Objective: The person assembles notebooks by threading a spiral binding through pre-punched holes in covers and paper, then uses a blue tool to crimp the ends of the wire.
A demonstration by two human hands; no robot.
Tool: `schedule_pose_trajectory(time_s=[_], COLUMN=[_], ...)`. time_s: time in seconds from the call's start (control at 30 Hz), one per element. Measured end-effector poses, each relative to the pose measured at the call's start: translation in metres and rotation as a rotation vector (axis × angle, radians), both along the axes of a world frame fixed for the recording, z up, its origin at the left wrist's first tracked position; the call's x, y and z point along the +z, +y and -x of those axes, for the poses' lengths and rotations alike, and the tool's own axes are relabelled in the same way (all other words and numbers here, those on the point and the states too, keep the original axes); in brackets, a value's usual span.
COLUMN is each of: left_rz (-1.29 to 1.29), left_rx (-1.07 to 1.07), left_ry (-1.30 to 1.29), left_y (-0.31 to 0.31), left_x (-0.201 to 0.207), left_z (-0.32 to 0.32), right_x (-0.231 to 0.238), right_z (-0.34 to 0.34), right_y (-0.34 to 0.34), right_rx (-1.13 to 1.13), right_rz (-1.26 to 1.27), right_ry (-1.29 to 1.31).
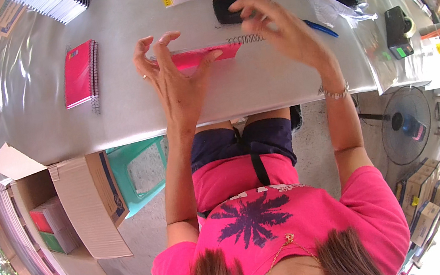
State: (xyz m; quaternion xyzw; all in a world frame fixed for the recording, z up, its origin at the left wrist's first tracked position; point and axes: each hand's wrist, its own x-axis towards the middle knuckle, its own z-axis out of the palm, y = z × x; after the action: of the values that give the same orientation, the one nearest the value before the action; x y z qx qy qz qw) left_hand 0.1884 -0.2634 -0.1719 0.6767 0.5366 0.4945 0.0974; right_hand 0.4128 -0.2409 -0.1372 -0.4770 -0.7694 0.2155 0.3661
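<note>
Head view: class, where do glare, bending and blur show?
Head view: glare streaks the grey table at upper left; the table edge bows toward the rim; the right hand on the wire spiral looks slightly blurred; the left hand is sharp.

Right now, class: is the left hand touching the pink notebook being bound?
Touching. The head view shows the left hand with its thumb pressed flat on the pink notebook, no gap showing between them.
</note>
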Motion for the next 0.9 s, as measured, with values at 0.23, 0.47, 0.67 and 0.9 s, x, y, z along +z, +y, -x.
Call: schedule_pose_trajectory(time_s=[0.23,0.47,0.67,0.9], left_rz=[0.073,0.055,0.115,0.124], left_rx=[-0.197,-0.345,-0.282,-0.313], left_ry=[0.018,-0.065,-0.195,-0.147], left_y=[0.018,0.039,0.032,0.039], left_x=[0.004,-0.006,-0.015,-0.012], left_z=[0.013,0.031,0.018,0.023], right_x=[-0.042,-0.038,-0.016,0.008], right_z=[0.001,-0.006,-0.036,-0.026], right_y=[0.061,0.055,0.021,0.005], right_rx=[-0.162,-0.112,0.594,0.491], right_rz=[-0.224,0.040,0.686,0.651], right_ry=[-0.407,-0.215,0.734,0.362])
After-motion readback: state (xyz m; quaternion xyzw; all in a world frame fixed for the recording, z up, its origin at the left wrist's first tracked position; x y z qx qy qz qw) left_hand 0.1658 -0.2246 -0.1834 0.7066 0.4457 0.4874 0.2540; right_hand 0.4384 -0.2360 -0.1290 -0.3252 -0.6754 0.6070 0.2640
